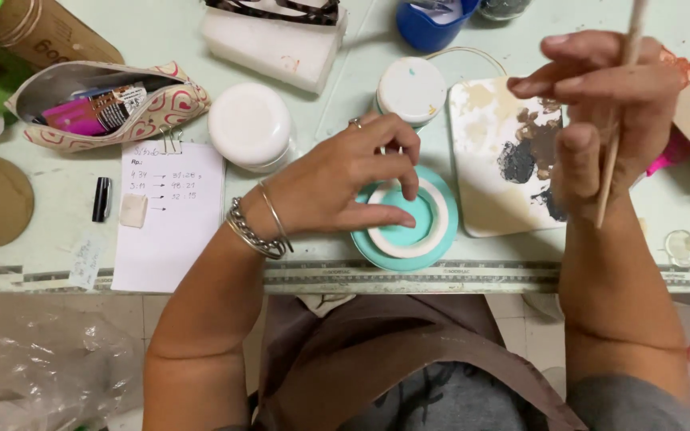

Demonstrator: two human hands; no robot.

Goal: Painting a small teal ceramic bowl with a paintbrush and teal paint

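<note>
Two hands at the table edge: the left hand (345, 179) presses fingers down on a turquoise and white round dish (409, 223), steadying it. Right hand (600, 104) hovers above a paint-smeared palette (489, 168), fingers pinching a thin wooden stick (620, 112) upright. White lidded jars (251, 126) sit behind.

A round turquoise dish (406, 219) with a white ring inside lies flat at the surface's near edge. A thin wooden brush handle (618, 120) stands nearly upright at its 3 o'clock.
</note>
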